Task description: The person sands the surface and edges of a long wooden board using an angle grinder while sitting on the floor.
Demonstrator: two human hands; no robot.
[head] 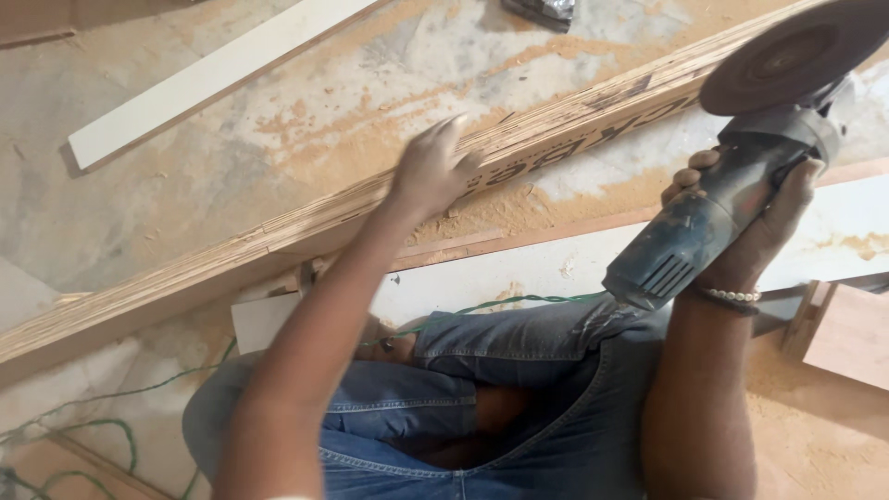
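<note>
Two hands: left hand (433, 171) flat on board (278, 231), right hand (755, 222) gripping grinder (732, 185)

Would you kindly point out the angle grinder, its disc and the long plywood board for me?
angle grinder (704, 227), head view, on its blue body.
disc (787, 57), head view, on its flat face.
plywood board (231, 257), head view, on its layered edge.

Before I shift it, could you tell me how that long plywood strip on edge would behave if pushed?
The plywood strip looks stiff and layered, so it would probably slide rather than bend. Standing on its narrow edge, it may tip. Sawdust beneath could let it slip; the left hand rests on it.
</note>
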